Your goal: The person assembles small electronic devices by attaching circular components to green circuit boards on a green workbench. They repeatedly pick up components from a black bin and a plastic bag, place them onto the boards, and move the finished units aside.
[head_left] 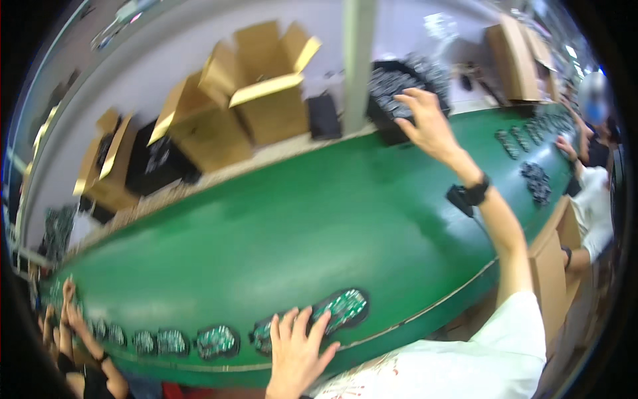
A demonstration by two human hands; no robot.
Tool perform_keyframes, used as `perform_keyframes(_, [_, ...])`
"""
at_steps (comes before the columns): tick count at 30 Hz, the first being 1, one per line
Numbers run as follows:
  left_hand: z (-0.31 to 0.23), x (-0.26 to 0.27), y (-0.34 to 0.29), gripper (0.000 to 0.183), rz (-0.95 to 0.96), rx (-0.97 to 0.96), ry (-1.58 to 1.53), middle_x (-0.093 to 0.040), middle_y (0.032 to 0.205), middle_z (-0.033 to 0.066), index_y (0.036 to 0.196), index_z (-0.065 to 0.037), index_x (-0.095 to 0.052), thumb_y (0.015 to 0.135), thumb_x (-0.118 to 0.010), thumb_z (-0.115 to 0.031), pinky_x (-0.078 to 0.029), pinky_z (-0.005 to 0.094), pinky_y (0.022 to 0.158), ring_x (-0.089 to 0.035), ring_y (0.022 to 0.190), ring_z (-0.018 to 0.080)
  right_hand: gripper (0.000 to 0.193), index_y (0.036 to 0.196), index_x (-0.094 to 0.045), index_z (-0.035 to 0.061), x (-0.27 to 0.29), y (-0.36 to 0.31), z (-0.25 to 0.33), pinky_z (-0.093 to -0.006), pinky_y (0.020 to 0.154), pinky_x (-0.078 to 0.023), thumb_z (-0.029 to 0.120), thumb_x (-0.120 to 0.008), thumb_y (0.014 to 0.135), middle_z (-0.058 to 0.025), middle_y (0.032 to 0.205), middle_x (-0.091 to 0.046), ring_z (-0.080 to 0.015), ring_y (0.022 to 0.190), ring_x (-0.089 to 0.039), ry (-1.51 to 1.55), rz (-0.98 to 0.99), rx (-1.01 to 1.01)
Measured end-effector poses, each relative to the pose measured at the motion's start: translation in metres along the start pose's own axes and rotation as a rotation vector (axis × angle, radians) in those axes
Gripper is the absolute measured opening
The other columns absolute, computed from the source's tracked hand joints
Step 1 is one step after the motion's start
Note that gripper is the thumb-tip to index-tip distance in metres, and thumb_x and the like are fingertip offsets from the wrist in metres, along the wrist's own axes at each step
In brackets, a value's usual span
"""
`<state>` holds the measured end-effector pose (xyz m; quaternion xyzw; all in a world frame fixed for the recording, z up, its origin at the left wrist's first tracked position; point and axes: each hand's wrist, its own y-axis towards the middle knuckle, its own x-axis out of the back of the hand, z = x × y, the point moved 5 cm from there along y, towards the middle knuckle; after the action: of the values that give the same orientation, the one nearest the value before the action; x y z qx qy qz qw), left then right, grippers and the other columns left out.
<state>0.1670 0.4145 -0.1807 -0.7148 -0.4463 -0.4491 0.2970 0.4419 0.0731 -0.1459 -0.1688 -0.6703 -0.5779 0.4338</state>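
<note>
My left hand [296, 346] lies palm down near the table's front edge, its fingers spread over dark oval pieces. A longer piece patterned in green and silver [350, 304] shows past its fingertips to the right. Another such piece [260, 338] is partly covered on the left. My right arm stretches to the far side, and my right hand [428, 123] is raised with fingers apart and no object visible in it. It is in front of a black bin [384, 128] full of small dark and silvery parts. A black band with a small box [468, 195] circles my right wrist.
Several similar pieces [217, 342] line the front edge of the green table [266, 233] leftward. Open cartons [269, 110] stand along the far side, with a grey post [359, 66] among them. Co-workers' hands [566, 146] work at both ends. A dark pile [535, 181] lies right.
</note>
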Motion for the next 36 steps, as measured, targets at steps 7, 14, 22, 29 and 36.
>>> perform_keyframes(7, [-0.009, -0.023, 0.022, 0.049, 0.020, -0.190, 0.106, -0.053, 0.133, 0.0182, 0.130, -0.011, -0.057, 0.081, -0.063, -0.008, -0.034, 0.0568, 0.108, -0.047, 0.126, 0.0367, 0.053, 0.126, -0.058, 0.0021, -0.031, 0.008, -0.090, -0.0458, 0.101, -0.044, 0.033, -0.073, 0.086, -0.0212, 0.124, -0.054, -0.0379, 0.119, -0.048, -0.035, -0.011, -0.290])
perform_keyframes(14, [0.009, -0.006, 0.056, 0.031, 0.029, -0.226, 0.181, -0.057, 0.136, 0.0092, 0.119, -0.013, -0.060, 0.090, -0.050, -0.012, -0.034, 0.0544, 0.108, -0.048, 0.131, 0.0321, 0.066, 0.134, -0.048, 0.0017, -0.021, 0.009, -0.165, -0.0477, 0.107, -0.037, 0.024, -0.073, 0.076, -0.0223, 0.126, -0.055, -0.0398, 0.121, -0.048, -0.190, -0.305, -0.623])
perform_keyframes(22, [0.021, -0.012, 0.057, 0.031, -0.004, -0.191, 0.018, -0.058, 0.137, 0.0083, 0.115, -0.014, -0.063, 0.087, -0.051, -0.007, -0.039, 0.0490, 0.103, -0.048, 0.132, 0.0328, 0.117, 0.154, -0.022, 0.0065, -0.077, -0.015, -0.285, -0.0525, 0.112, -0.032, 0.050, -0.083, 0.064, -0.0254, 0.146, -0.046, -0.0415, 0.134, -0.046, -0.033, 0.059, -0.819])
perform_keyframes(29, [0.022, -0.019, 0.057, 0.030, -0.007, -0.162, 0.017, -0.059, 0.137, 0.0081, 0.114, -0.014, -0.064, 0.087, -0.053, -0.008, -0.041, 0.0498, 0.102, -0.048, 0.133, 0.0323, 0.088, 0.148, -0.034, 0.0087, -0.099, -0.016, -0.286, -0.0513, 0.097, -0.045, 0.032, -0.078, 0.075, -0.0235, 0.131, -0.052, -0.0480, 0.115, -0.052, -0.194, 0.014, -0.678])
perform_keyframes(36, [0.019, -0.017, 0.075, 0.030, 0.085, -0.193, -0.033, -0.055, 0.139, 0.0095, 0.113, -0.013, -0.061, 0.083, -0.057, -0.009, -0.038, 0.0518, 0.107, -0.044, 0.136, 0.0334, 0.072, 0.142, -0.045, 0.0125, -0.075, -0.026, -0.301, -0.0469, 0.094, -0.047, 0.016, -0.074, 0.075, -0.0189, 0.121, -0.058, -0.0396, 0.108, -0.056, -0.296, 0.012, -0.510])
